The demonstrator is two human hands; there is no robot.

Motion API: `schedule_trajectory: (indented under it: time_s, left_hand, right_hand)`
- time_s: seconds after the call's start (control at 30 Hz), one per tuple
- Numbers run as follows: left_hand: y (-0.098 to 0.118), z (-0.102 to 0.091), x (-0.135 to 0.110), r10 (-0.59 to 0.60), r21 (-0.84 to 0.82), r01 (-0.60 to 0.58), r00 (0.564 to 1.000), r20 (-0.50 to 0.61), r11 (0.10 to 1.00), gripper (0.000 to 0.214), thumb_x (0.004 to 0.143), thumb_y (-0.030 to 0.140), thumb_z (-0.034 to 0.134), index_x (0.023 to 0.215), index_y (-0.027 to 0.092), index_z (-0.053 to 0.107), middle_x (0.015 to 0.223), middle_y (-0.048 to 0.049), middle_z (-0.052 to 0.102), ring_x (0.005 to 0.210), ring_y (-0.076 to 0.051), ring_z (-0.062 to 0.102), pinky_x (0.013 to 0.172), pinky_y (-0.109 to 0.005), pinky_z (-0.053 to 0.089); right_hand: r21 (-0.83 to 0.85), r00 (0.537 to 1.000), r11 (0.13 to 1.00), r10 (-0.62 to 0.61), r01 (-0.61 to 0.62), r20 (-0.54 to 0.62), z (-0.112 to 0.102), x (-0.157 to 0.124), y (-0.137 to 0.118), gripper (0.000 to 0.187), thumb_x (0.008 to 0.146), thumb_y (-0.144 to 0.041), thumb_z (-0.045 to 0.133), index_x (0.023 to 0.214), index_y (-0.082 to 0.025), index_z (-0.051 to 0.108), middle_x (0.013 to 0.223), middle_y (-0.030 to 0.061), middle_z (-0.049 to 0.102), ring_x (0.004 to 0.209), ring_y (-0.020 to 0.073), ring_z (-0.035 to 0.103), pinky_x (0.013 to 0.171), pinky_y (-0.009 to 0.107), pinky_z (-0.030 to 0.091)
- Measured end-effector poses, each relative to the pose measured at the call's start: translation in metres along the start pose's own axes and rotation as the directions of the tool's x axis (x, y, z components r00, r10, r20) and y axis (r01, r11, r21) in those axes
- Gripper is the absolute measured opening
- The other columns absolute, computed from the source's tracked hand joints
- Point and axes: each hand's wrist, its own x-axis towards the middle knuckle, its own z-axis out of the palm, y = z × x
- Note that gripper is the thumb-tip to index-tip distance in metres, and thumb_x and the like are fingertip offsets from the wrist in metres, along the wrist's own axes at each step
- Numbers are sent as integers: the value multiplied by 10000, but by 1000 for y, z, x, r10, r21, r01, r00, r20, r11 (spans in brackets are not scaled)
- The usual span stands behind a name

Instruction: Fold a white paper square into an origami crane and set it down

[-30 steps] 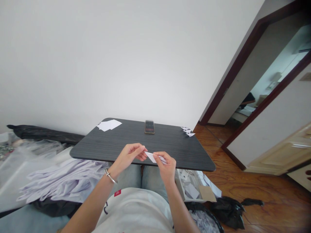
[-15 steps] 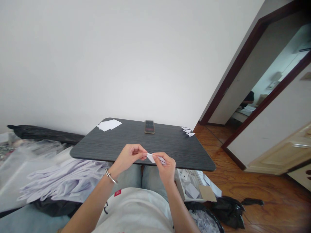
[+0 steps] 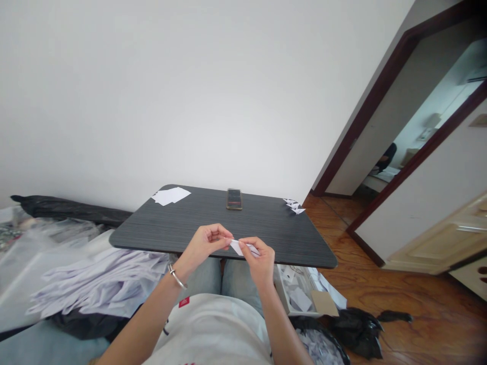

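Above the table's front edge, my left hand (image 3: 207, 245) and my right hand (image 3: 261, 259) both pinch a small folded strip of white paper (image 3: 245, 247) between fingers and thumbs. Its middle is partly hidden by my right fingers. A metal bangle (image 3: 177, 276) circles my left wrist. Both hands hover close to the dark wood-grain table (image 3: 171, 225). At its far side lie a stack of white paper sheets (image 3: 171, 195), a phone on a stand (image 3: 234, 198) and several small folded paper triangles (image 3: 294, 206).
Left of my knees lies a heap of white paper strips (image 3: 99, 286). On the right, a cardboard box (image 3: 297, 296) holds paper pieces, beside a black plastic bag (image 3: 357, 332) on the wooden floor. A doorway (image 3: 384, 121) opens at the right.
My left hand has shifted slightly up and to the right, closer to my right hand. The paper stays pinched between both hands, and the objects on the table have not moved.
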Motion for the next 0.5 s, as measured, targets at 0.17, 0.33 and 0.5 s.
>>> schedule_trajectory:
  time_s: [0.17, 0.33, 0.5]
  left_hand:
    - [-1, 4, 1, 33, -8, -34, 998, -55, 999, 176, 604, 222, 700, 688, 109, 595, 619, -2, 615, 572, -100, 572, 560, -213, 478]
    - [1, 4, 2, 23, 5, -23, 995, -99, 1000, 186, 592, 215, 706, 705, 110, 602, 626, -5, 621, 565, -97, 576, 582, -218, 482]
    - [-2, 0, 3, 27, 33, -23, 992, -125, 999, 212, 603, 218, 698, 759, 113, 600, 643, -6, 625, 571, -99, 582, 594, -222, 488]
  right_hand:
    - [53, 999, 998, 37, -37, 8, 2, -1, -1, 120, 710, -252, 599, 705, -148, 659, 632, 20, 646, 567, 136, 561, 531, 220, 425]
    - [134, 996, 987, 82, -87, 42, 2, 1, 2, 136, 727, -251, 580, 745, -142, 658, 635, 22, 640, 553, 126, 547, 519, 218, 407]
    - [258, 992, 958, 117, -125, 43, 1, 5, 6, 151, 708, -276, 599, 743, -143, 662, 651, 32, 665, 565, 131, 572, 528, 222, 416]
